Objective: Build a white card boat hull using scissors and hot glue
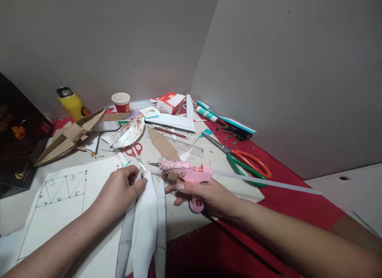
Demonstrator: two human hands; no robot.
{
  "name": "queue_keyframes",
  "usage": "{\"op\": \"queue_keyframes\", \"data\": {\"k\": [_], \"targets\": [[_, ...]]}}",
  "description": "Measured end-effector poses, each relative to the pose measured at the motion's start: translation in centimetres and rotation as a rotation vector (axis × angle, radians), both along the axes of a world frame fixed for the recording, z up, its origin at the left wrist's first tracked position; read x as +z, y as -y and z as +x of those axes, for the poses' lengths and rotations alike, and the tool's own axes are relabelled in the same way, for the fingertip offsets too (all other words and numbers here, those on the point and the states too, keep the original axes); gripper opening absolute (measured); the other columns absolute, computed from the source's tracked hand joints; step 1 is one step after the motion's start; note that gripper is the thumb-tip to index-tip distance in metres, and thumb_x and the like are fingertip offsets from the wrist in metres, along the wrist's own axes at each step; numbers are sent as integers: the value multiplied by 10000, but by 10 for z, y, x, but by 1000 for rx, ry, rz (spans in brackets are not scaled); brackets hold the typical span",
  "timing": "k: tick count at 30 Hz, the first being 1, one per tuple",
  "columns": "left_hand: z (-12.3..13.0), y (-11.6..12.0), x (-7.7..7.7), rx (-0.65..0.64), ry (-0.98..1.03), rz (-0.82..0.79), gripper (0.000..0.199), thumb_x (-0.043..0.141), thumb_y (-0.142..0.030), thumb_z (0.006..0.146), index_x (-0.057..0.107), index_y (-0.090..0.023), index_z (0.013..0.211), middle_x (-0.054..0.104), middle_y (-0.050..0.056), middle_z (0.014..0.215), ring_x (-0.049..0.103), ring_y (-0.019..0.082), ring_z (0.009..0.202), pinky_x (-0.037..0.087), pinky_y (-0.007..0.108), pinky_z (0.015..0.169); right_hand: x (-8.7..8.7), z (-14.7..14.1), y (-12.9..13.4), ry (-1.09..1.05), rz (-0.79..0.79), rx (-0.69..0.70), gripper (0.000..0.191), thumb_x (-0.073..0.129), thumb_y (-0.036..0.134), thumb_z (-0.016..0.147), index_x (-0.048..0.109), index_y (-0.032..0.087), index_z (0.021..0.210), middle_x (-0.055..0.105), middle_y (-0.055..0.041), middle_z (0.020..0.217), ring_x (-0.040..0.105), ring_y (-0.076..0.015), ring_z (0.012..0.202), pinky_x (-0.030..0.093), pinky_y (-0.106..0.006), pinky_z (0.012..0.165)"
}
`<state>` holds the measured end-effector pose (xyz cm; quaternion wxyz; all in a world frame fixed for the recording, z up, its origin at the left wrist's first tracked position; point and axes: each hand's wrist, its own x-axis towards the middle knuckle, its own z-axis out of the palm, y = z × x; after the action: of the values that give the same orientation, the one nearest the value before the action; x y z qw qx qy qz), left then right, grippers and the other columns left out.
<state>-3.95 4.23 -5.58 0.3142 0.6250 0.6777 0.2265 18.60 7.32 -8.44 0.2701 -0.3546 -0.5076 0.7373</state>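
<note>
My left hand [127, 186] pinches the upper end of a white paper piece [145, 226], which is folded into long panels and hangs toward the lower edge of view. In my right hand [205, 192] is a pink hot glue gun [185, 170], its metal nozzle pointing left just above the paper's top end. A red light glows on the gun's body. A long clear glue stick [268, 182] sticks out of its back, and a dark cord runs down from the handle. Small scissors with red handles [135, 150] lie just beyond my left hand.
Large shears [247, 162] with orange and green handles lie at right. A cardboard boat shape [71, 136], yellow bottle [71, 102], paper cup [121, 102], red box [170, 102] and clear ruler [185, 145] stand or lie behind. A drawn sheet [59, 230] lies left, near a dark box [18, 142]. Grey walls enclose the back.
</note>
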Motion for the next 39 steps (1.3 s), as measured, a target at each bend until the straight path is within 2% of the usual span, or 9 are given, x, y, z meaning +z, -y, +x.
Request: {"op": "queue_keyframes", "data": {"k": [3,12,17,20,26,31,35,37,39], "targets": [[1,0,1,-28,118,-62,174,555,-328,779,588,-191,677,463,-41,577,423,145,553,307,260,533,3,0,-1,-34,-56,-5,421,735,354,757,668,205,1146,687,-107,1102,657,-232,975,565,-312,698],[10,5,1,-16,424,-228,260,579,-384,820,572,-181,657,477,-42,614,394,120,582,322,237,559,7,2,-1,-98,-68,34,452,749,366,733,676,210,1151,681,-83,1116,660,-201,908,533,-297,710],[11,11,-1,33,477,-250,281,588,-447,841,548,-191,733,485,-41,688,389,118,636,324,234,607,18,8,-4,2,-62,88,532,738,440,751,630,234,1229,681,-90,1108,661,-165,790,379,-161,451],[13,15,0,78,439,-227,288,590,-470,841,545,-197,760,450,-47,693,366,118,651,316,227,611,26,12,-6,25,-57,48,568,753,469,726,624,236,1228,676,-96,1089,658,-168,785,351,-155,437],[19,18,1,135,457,-201,317,640,-481,800,543,-191,718,414,-54,653,337,109,623,298,215,578,28,13,-7,108,-53,43,412,712,448,769,664,217,1107,670,-81,1086,645,-151,779,333,-145,428],[18,21,2,200,494,-161,277,686,-463,771,611,-196,773,487,-46,670,398,104,633,323,208,590,25,17,-6,195,65,23,285,661,411,811,708,174,962,665,-29,835,557,-104,650,396,-191,499],[19,24,5,255,557,-145,260,721,-442,744,611,-211,785,555,-41,653,454,105,598,347,213,575,28,23,-10,136,79,59,464,660,398,802,639,187,1214,615,-3,696,537,-128,616,459,-246,577],[20,26,7,290,570,-133,267,741,-435,722,605,-211,774,567,-40,631,467,106,576,348,210,552,29,25,-14,41,105,154,567,656,357,806,541,217,1343,605,9,702,543,-130,622,474,-255,596],[20,27,9,316,569,-120,276,754,-433,705,607,-205,759,553,-44,607,461,101,551,347,205,531,28,28,-17,20,135,233,545,646,348,808,560,200,1325,597,15,668,545,-128,601,468,-247,574]]}}
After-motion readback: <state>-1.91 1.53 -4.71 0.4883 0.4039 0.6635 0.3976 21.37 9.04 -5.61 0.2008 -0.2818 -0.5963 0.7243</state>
